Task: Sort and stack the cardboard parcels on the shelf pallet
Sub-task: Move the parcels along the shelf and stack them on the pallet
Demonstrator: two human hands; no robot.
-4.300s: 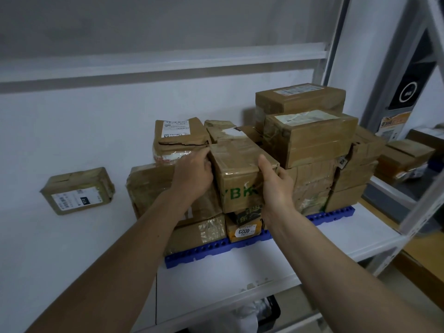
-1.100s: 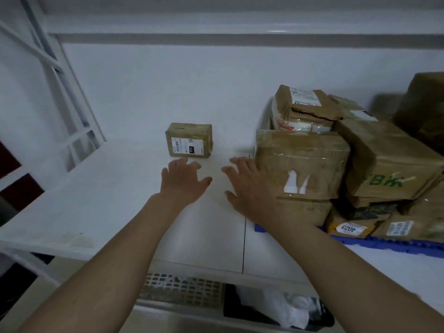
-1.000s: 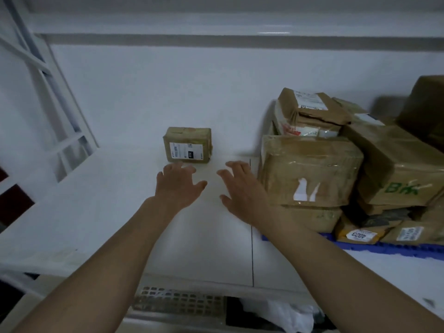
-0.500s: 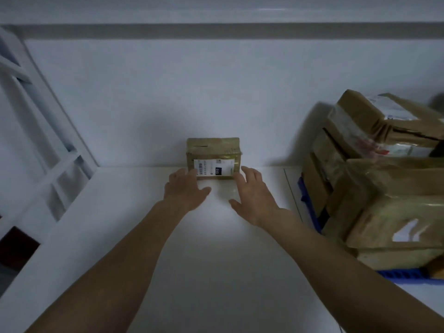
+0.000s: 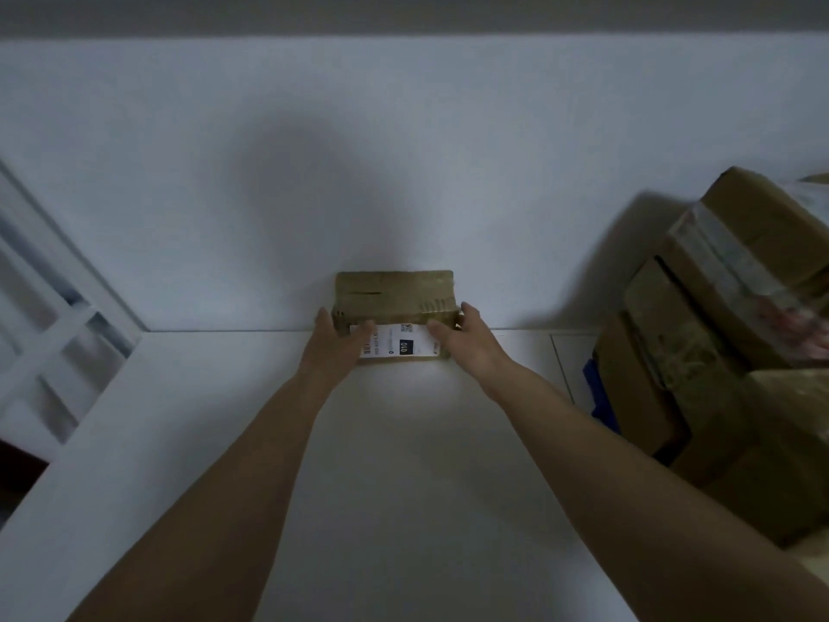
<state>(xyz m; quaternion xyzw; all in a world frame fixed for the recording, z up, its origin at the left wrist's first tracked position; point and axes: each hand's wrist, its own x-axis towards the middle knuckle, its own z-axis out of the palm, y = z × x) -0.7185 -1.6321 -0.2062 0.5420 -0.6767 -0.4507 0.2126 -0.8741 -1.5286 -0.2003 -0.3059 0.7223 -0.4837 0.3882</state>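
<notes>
Small parcel [image 5: 394, 298] long axis L-R, label [image 5: 397, 347] front, btwn both hands.

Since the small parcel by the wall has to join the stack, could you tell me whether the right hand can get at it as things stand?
Yes, it looks so: the right hand already touches the right end of the small labelled parcel, with bare shelf before it.

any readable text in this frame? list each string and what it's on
"010": white digits in a black box on the white shipping label on the front of the small parcel.
Barcode, QR code and fine print on that label: too small to read.
Label on the top parcel of the stack at right: blurred, unreadable.
</notes>
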